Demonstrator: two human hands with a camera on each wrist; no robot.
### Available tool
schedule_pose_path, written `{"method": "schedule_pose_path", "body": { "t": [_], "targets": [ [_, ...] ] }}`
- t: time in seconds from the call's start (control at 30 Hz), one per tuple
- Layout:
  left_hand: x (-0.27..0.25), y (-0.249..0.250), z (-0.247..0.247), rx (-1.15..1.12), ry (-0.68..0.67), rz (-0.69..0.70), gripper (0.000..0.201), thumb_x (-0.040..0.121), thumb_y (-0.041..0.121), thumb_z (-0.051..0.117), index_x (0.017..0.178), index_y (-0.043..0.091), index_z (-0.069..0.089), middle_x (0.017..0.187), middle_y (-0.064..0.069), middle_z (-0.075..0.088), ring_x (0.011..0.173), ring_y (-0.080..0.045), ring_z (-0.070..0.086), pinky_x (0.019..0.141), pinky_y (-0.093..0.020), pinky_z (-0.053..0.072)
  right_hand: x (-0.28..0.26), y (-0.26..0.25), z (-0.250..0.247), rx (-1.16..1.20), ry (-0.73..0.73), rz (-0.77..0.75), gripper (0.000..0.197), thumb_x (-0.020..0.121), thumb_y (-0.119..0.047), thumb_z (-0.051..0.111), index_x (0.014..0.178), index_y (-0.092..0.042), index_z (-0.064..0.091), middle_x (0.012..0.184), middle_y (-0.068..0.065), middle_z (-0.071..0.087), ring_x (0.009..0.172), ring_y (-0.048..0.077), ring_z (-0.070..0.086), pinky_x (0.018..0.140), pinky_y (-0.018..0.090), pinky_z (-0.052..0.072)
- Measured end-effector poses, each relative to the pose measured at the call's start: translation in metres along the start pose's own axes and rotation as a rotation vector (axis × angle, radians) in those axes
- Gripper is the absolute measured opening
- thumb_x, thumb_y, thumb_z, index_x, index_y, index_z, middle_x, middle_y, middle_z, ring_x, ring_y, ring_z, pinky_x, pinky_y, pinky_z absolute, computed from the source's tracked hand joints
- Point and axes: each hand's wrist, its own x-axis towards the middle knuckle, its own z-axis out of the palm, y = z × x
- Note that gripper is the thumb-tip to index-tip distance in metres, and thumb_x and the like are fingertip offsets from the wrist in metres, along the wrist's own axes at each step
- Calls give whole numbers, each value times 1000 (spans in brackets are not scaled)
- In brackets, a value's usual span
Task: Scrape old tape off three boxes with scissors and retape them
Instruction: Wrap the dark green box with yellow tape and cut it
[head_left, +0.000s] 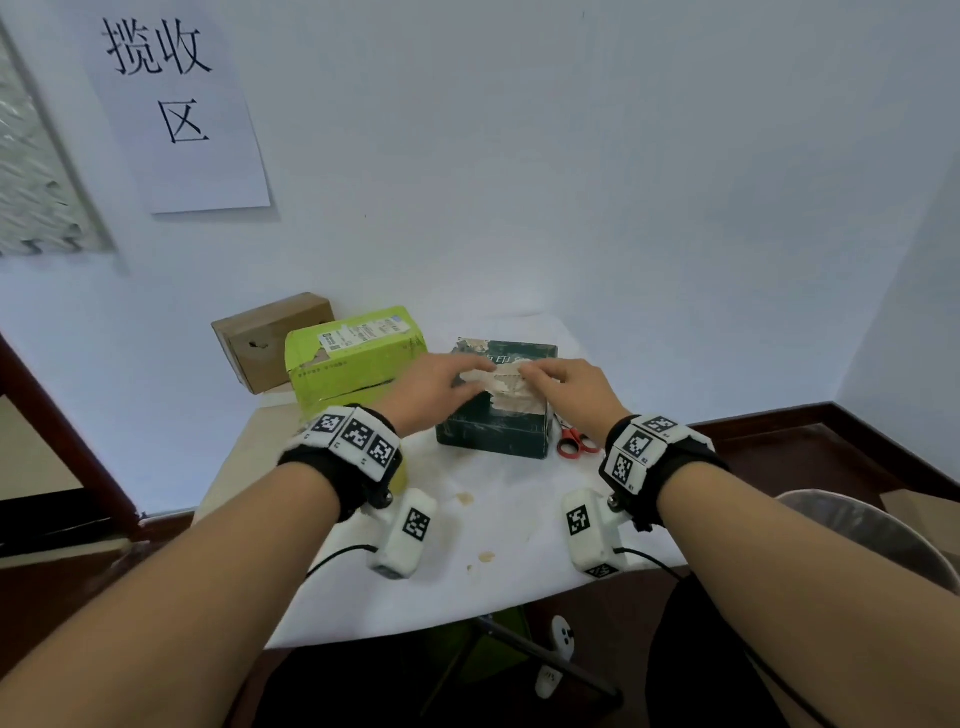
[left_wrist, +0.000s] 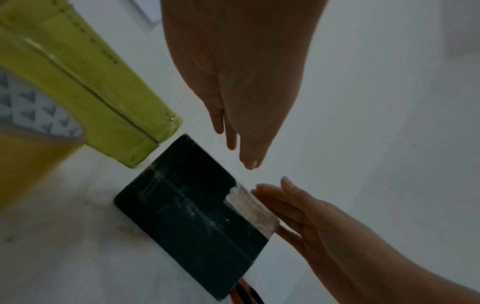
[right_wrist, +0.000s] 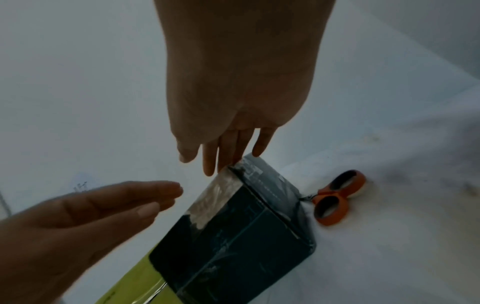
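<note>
A dark green box (head_left: 493, 421) stands mid-table with a pale, torn strip of tape (head_left: 501, 387) across its top. My left hand (head_left: 441, 384) and right hand (head_left: 566, 387) lie over that strip from either side, fingers straight and fingertips nearly meeting. In the right wrist view the right hand's fingertips (right_wrist: 233, 162) touch the box's top edge (right_wrist: 246, 164). Red-handled scissors (head_left: 576, 441) lie on the table just right of the box, held by no one. A lime green box (head_left: 353, 358) and a brown box (head_left: 270, 338) stand to the left.
A yellowish tape roll (left_wrist: 33, 144) sits beside the lime green box (left_wrist: 91, 82), under my left wrist. The table has a white cover (head_left: 493, 545) with a few brown scraps. A grey bin (head_left: 883, 540) stands at the right. The wall is close behind.
</note>
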Motion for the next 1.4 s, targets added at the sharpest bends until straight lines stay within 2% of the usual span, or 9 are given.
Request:
{"method": "schedule_pose_path", "body": {
  "t": [0.07,0.17,0.23,0.33,0.47,0.57,0.97,1.1,1.4],
  "targets": [
    [6,-3,11,-111,-36,-12,26,96,26,56,121,25,66,78,7,60,52,11,49,53,-4,34,2,5,-2,56,22,27,29,96,-36,52,108,-20,72,106,0,71,96,12,62,79,16,44],
    [15,-15,26,-240,-76,-6,24,92,31,62,115,27,70,119,13,66,96,11,57,79,4,36,5,13,-6,97,13,53,26,95,-34,53,97,-21,75,103,1,73,96,12,64,73,10,41],
    [17,-19,33,-370,-54,-40,23,88,32,67,109,24,74,121,14,66,105,6,58,90,-4,41,5,17,-6,85,-3,53,25,95,-35,54,93,-23,75,97,4,74,82,7,65,65,6,41],
    [20,-20,41,-540,-3,-85,18,85,26,71,100,17,77,113,12,69,99,0,63,86,-11,47,6,21,-1,83,30,36,23,92,-36,60,95,-20,76,96,-1,74,61,-9,56,56,3,39],
    [23,-23,46,-525,24,-26,11,84,16,73,90,7,75,109,1,69,88,1,61,78,-6,43,4,21,-2,-18,28,3,24,86,-38,66,103,-23,74,108,-6,71,101,5,62,80,11,41],
    [25,-24,48,-477,38,23,9,83,14,73,87,6,74,105,0,68,81,9,58,77,-5,42,2,19,1,-218,31,-58,32,84,-49,65,110,-32,70,114,-9,69,107,8,61,90,25,46],
    [31,-34,51,-276,53,226,9,84,17,73,86,9,72,99,-2,70,85,0,59,75,-6,40,7,16,9,-745,33,-243,40,88,-64,45,89,-28,62,69,-5,57,74,20,60,58,29,40],
    [32,-34,50,-229,39,240,8,84,15,72,91,11,71,98,-7,69,90,-17,61,78,-13,43,6,11,11,-866,-4,-278,46,87,-68,43,101,-28,63,83,-1,66,82,21,63,60,28,35],
    [32,-37,51,-110,22,281,20,80,12,75,99,11,67,99,-1,61,93,-15,51,83,-24,39,1,4,11,-922,-40,-306,38,94,-52,47,118,-25,57,105,1,66,97,25,62,69,28,33]
  ]
}}
